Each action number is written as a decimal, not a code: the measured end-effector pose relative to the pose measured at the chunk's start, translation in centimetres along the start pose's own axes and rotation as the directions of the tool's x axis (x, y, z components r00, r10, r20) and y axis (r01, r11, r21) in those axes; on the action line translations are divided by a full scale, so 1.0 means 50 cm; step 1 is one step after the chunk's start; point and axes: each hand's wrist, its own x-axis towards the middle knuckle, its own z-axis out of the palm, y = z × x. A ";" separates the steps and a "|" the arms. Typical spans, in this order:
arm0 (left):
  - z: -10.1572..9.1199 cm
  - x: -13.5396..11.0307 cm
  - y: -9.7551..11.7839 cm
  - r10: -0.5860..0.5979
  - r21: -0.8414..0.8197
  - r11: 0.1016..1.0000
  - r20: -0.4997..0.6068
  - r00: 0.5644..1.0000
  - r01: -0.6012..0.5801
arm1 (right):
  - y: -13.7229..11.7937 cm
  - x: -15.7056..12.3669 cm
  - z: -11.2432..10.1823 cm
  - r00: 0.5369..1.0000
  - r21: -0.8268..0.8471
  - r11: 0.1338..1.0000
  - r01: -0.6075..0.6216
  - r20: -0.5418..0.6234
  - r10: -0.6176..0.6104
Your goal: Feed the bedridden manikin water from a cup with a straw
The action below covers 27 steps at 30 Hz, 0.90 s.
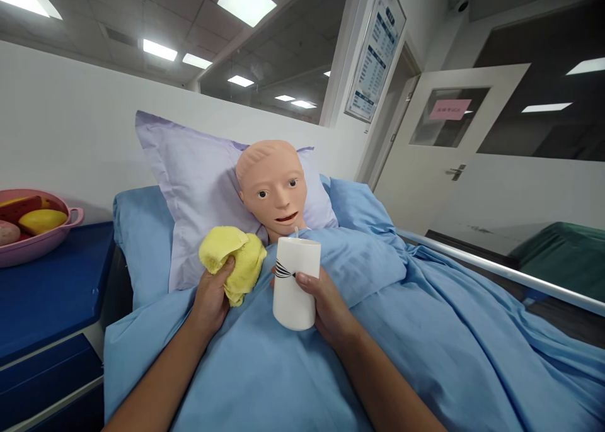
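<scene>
My left hand (212, 296) is closed round a bunched yellow towel (243, 265), just above the blue quilt. Wrapped round a white cup (295, 300) with a black line pattern is my right hand (328, 300); the cup is roughly upright. A short pale piece, perhaps a straw tip, shows at the cup's rim, and the inside of the cup is hidden. Behind both hands a training manikin (274, 180) lies with its head on a lilac pillow (201, 199), its mouth slightly parted. The blue quilt (269, 381) covers its body up to the neck.
On the left stands a blue bedside cabinet (47, 293) with a pink basin (38, 246) of fruit on it. A metal bed rail (501, 274) runs along the right side. Farther back are a white wall, a wall poster (377, 54) and an open door (425, 186).
</scene>
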 end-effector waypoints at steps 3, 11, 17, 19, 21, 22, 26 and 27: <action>0.000 0.000 0.000 0.007 0.000 1.000 0.014 1.000 -0.007 | 0.001 -0.001 -0.001 1.000 0.005 1.000 -0.005 -0.007 0.005; 0.000 0.000 0.000 0.011 0.000 1.000 0.015 1.000 -0.011 | -0.001 -0.001 -0.001 1.000 -0.011 1.000 -0.018 -0.004 0.018; 0.002 -0.001 0.001 -0.005 -0.003 1.000 0.003 1.000 0.005 | 0.002 0.002 -0.001 1.000 -0.001 1.000 -0.013 -0.015 0.013; 0.000 0.000 0.000 -0.004 0.000 1.000 0.013 1.000 0.004 | 0.003 0.002 -0.001 1.000 -0.010 1.000 -0.009 -0.012 0.009; -0.002 0.001 -0.002 0.000 0.000 1.000 0.016 1.000 0.000 | 0.002 0.001 0.001 1.000 -0.023 1.000 -0.005 -0.006 0.005; -0.003 0.001 -0.002 0.000 -0.001 1.000 0.017 1.000 0.000 | 0.002 0.001 0.002 1.000 -0.023 1.000 -0.002 -0.007 0.002; -0.002 0.001 0.001 -0.012 -0.003 1.000 0.025 1.000 0.012 | 0.006 0.001 0.008 0.999 -0.013 1.000 0.027 -0.043 -0.027; 0.000 0.000 0.003 -0.016 -0.001 1.000 0.023 1.000 0.016 | 0.008 0.002 0.009 0.998 -0.021 0.999 0.042 -0.056 -0.043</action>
